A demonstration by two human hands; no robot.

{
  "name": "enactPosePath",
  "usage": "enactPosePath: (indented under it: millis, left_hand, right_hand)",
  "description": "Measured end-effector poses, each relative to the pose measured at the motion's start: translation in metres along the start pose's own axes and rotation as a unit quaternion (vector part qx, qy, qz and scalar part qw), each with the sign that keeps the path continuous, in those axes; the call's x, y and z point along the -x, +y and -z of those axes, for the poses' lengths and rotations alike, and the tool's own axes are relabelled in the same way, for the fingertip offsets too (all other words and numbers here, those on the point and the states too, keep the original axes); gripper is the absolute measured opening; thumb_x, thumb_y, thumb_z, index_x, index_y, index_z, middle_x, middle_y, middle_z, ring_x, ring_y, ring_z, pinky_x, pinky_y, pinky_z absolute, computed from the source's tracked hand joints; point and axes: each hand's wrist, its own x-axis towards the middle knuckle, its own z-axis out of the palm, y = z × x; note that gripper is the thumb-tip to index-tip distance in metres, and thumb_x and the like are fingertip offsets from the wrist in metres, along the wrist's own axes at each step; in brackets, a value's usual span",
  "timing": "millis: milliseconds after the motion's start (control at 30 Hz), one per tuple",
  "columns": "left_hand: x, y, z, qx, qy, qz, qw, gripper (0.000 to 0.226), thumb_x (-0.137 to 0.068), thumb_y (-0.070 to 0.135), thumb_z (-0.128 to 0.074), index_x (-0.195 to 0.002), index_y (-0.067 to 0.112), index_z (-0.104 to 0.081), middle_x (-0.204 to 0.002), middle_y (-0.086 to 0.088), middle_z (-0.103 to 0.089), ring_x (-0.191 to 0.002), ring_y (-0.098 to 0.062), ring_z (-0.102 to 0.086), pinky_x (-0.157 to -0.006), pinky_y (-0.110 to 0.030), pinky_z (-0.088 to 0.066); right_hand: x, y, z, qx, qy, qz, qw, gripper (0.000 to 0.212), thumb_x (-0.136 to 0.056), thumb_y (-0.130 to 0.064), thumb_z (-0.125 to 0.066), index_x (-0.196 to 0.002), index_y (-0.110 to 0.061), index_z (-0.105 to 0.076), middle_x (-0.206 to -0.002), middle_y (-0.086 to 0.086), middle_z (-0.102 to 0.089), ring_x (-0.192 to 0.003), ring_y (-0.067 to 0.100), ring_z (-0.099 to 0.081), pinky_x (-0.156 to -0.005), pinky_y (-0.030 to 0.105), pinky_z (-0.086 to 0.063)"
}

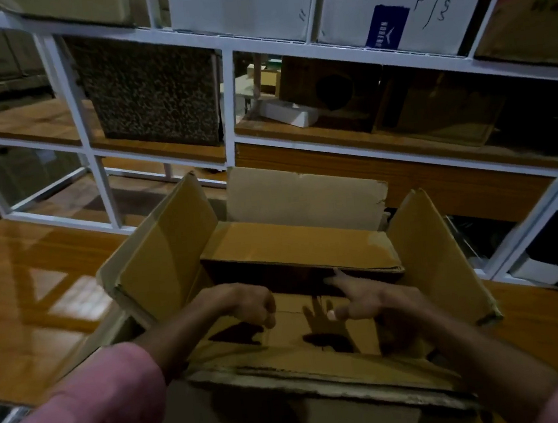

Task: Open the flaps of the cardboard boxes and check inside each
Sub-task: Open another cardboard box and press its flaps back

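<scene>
A brown cardboard box stands on the wooden floor right in front of me. Its left, right and far flaps stand up, and an inner far flap lies folded down over a dark gap. The near flap lies flat under my hands. My left hand hovers above that near flap with its fingers curled downward, holding nothing. My right hand is spread over the box, fingers straight and reaching toward the edge of the inner far flap. The box's contents are hidden.
A white metal shelf rack with wooden boards stands behind the box. It holds a speckled box, dark brown boxes and white cartons with handwriting. Glossy wooden floor lies to the left.
</scene>
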Motion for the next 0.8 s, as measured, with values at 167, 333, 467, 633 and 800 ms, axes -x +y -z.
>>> enactPosePath:
  millis: [167,333,467,633,800]
  left_hand:
    - [-0.057,0.002,0.036,-0.089,0.16,0.023,0.983,0.072,-0.1,0.037,-0.057,-0.159,0.016,-0.024,-0.167,-0.011,-0.019,-0.152,-0.035,-0.022,-0.121,-0.05,-0.03]
    - [-0.116,0.014,0.083,-0.103,0.263,0.066,0.957,0.091,-0.101,0.044,-0.054,-0.161,0.024,0.011,-0.165,-0.006,0.029,-0.152,-0.037,0.022,-0.123,-0.061,-0.003]
    - [-0.153,0.026,0.102,-0.104,0.324,0.068,0.938,0.104,-0.094,0.056,-0.058,-0.157,0.033,0.021,-0.16,-0.002,0.041,-0.147,-0.041,0.031,-0.119,-0.07,0.003]
    - [-0.187,0.019,0.122,-0.078,0.31,0.069,0.945,0.095,-0.094,0.064,-0.05,-0.159,0.037,0.014,-0.163,0.006,0.034,-0.148,-0.045,0.028,-0.113,-0.078,-0.003]
    - [-0.212,0.01,0.114,-0.066,0.267,0.085,0.958,0.089,-0.094,0.059,-0.053,-0.16,0.038,0.003,-0.161,0.012,0.036,-0.152,-0.041,0.019,-0.112,-0.077,-0.015]
  right_hand:
    - [-0.036,0.007,0.037,-0.008,0.162,0.041,0.986,0.094,-0.093,-0.053,-0.058,-0.158,-0.031,0.007,-0.16,0.003,0.033,-0.148,0.028,0.025,-0.12,0.058,-0.006]
    - [-0.081,0.031,0.086,0.035,0.208,0.026,0.977,0.079,-0.096,-0.049,-0.055,-0.158,-0.03,-0.011,-0.157,-0.006,0.038,-0.149,0.028,0.025,-0.12,0.06,-0.001]
    - [-0.117,0.048,0.092,0.066,0.206,-0.022,0.976,0.088,-0.096,-0.057,-0.048,-0.158,-0.026,0.007,-0.165,0.002,0.019,-0.146,0.034,0.031,-0.115,0.066,0.011]
    - [-0.145,0.069,0.092,0.054,0.211,-0.041,0.975,0.088,-0.097,-0.056,-0.048,-0.158,-0.024,0.006,-0.164,-0.004,0.025,-0.146,0.035,0.029,-0.113,0.069,0.01]
    - [-0.161,0.074,0.087,0.025,0.203,-0.048,0.978,0.084,-0.097,-0.051,-0.053,-0.159,-0.022,-0.005,-0.165,-0.005,0.02,-0.151,0.034,0.018,-0.115,0.068,-0.001]
